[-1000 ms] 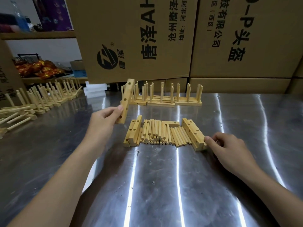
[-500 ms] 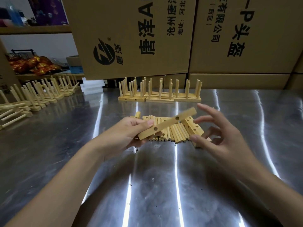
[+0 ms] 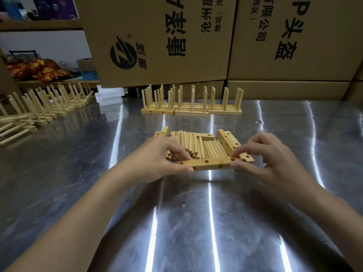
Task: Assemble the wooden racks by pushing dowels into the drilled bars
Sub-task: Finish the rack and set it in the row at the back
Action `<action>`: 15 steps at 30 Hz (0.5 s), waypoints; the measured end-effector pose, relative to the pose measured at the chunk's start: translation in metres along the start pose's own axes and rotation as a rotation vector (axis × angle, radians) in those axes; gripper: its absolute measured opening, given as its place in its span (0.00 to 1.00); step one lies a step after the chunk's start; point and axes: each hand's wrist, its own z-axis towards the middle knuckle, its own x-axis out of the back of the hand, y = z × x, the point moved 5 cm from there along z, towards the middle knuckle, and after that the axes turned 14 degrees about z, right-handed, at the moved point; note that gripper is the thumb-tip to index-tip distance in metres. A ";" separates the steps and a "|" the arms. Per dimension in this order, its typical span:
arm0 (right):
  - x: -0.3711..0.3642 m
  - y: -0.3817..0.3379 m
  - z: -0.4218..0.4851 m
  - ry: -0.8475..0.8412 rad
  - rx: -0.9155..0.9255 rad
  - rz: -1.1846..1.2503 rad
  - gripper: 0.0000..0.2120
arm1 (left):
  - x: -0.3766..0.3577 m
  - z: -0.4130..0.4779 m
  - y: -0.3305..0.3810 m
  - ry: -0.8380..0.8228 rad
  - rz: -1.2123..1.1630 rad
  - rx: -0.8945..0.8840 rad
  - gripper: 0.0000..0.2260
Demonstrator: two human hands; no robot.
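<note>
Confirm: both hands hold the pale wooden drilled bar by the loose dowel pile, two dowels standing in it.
No: the head view shows the left hand and the right hand holding the pale wooden drilled bar by the loose dowel pile, its visible holes empty.

"沧州", "地址" on the logo-bearing cardboard box; "有限公司", "头盔" on the neighbouring box

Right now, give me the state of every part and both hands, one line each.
drilled bar, level, held at both ends, holes empty.
left hand, grips the bar's left end.
right hand, pinches the bar's right end.
loose dowels, lying in a pile behind the bar.
spare bars, lying right of the pile, no dowels in.
finished racks, standing at the back, dowels upright.
</note>
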 end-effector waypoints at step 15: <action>0.032 0.000 -0.004 0.430 -0.103 0.156 0.21 | 0.049 -0.019 -0.020 0.819 -0.266 0.206 0.21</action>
